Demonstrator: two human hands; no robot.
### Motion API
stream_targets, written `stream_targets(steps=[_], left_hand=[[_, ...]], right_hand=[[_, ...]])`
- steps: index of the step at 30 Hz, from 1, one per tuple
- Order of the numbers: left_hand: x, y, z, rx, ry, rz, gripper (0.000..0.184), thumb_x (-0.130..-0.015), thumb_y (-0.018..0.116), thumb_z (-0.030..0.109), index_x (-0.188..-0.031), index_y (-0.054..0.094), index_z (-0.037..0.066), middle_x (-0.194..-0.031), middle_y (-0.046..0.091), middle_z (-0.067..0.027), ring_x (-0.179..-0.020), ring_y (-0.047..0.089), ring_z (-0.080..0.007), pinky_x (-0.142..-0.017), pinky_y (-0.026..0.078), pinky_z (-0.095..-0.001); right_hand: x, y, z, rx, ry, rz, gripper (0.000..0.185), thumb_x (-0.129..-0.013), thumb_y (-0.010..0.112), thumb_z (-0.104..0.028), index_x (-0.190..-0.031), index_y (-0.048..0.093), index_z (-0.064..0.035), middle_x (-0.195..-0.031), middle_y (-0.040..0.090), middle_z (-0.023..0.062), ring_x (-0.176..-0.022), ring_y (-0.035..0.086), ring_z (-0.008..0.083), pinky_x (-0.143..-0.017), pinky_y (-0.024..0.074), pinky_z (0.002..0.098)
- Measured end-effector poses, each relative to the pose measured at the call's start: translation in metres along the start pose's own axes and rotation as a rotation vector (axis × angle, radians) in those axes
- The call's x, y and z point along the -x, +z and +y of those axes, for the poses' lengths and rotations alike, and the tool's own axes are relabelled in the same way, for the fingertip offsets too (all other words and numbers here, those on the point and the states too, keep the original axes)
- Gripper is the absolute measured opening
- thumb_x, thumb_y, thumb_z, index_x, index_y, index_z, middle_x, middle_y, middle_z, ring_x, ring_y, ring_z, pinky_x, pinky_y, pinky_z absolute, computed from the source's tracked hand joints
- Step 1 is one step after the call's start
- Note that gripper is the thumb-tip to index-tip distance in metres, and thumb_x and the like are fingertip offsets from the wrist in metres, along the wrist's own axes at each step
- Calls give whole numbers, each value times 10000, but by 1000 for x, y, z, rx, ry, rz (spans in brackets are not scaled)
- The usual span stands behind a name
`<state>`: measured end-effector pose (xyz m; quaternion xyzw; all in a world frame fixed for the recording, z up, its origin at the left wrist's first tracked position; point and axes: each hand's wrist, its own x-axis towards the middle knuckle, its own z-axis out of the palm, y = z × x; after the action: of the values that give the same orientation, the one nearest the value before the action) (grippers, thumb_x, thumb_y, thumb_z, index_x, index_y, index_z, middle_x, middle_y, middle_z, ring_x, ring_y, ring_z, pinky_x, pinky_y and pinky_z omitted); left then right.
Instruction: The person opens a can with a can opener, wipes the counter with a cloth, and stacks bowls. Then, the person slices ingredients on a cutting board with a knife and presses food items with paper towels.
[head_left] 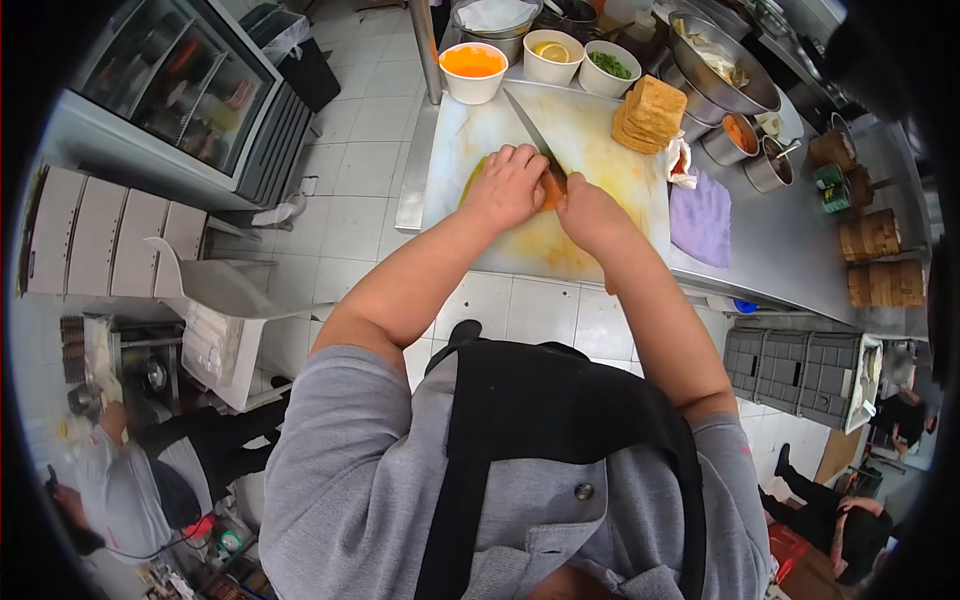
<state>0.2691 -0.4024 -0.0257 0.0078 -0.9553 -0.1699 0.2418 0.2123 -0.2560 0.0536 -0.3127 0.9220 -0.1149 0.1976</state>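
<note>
On a stained white cutting board [450, 225], my left hand [508, 185] presses down on an orange and green piece of food [549, 192], its fingers curled together. Most of that food is hidden under the hand. My right hand [592, 212] grips a knife [530, 125] whose blade points away from me and leans to the left, right beside my left fingertips. A stack of browned bread slices [650, 112] stands at the board's back right corner. Behind the board are white tubs of orange food [473, 66], lemon [553, 52] and chopped greens [612, 66].
Right of the board lie a purple cloth [699, 218] and metal pots [768, 168]. A large metal bowl [725, 62] sits at the back right. A metal post [425, 50] rises at the back left. Other people [150, 470] stand at the lower left and lower right.
</note>
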Motion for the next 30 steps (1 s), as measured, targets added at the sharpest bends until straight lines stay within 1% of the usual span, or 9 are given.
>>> stream_targets(steps=[5,9,11,14,18,20,24,27,30], left_hand=[[1,-2,-2,-23,1,-20,312,-753,588,144,-1056,569,75,-1097,539,-97,-1022,503,-295,-902,431,-414],[2,-1,-3,7,-6,8,308,-750,587,143,-1050,567,75,-1086,536,-100,-1012,506,-295,-890,434,-419],[1,-1,-3,47,6,28,303,-748,587,140,-1044,566,74,-1074,534,-101,-1006,506,-296,-887,434,-422],[0,-1,-4,18,10,-14,310,-752,588,142,-1054,571,74,-1091,536,-98,-1017,505,-294,-889,433,-421],[-1,-2,-4,-8,-8,-59,322,-771,601,179,-1080,580,92,-1102,527,-84,-1056,493,-274,-916,418,-412],[0,-3,-2,40,-2,-4,297,-761,584,146,-1050,573,77,-1101,539,-94,-1031,506,-289,-888,433,-420],[-2,-4,-6,42,24,-14,291,-766,580,145,-1049,577,81,-1101,541,-93,-1024,511,-288,-885,434,-418],[-1,0,-5,7,-2,-50,290,-772,577,144,-1056,581,82,-1111,543,-92,-1018,518,-289,-883,434,-418],[-2,0,-7,29,19,41,280,-775,574,142,-1049,576,81,-1103,543,-90,-1005,523,-289,-880,435,-418]], right_hand=[[31,-22,0,61,-53,-55,281,-908,492,-177,-1054,473,62,-900,644,296,-866,635,428,-770,502,498],[32,13,10,62,10,-45,269,-909,476,-172,-1046,466,59,-854,639,306,-819,635,441,-735,501,516],[10,32,11,-16,9,106,251,-913,460,-171,-1026,462,54,-838,635,309,-794,635,445,-710,500,526],[-4,16,9,-33,-30,91,234,-922,483,-178,-990,446,43,-781,610,321,-775,607,477,-710,468,551],[22,5,5,26,-26,1,240,-920,452,-173,-1030,464,40,-845,634,306,-817,631,449,-750,490,527],[15,30,5,3,45,83,241,-921,448,-168,-1036,468,43,-859,636,305,-833,628,449,-772,488,522],[8,-2,1,-14,10,4,227,-919,445,-165,-1030,468,32,-875,637,304,-865,626,444,-776,489,512],[13,16,3,7,22,35,222,-922,454,-164,-1026,464,32,-876,641,298,-857,629,443,-766,490,522],[-1,24,0,-4,51,76,230,-922,457,-169,-1036,454,31,-883,639,301,-861,629,446,-777,490,523]])
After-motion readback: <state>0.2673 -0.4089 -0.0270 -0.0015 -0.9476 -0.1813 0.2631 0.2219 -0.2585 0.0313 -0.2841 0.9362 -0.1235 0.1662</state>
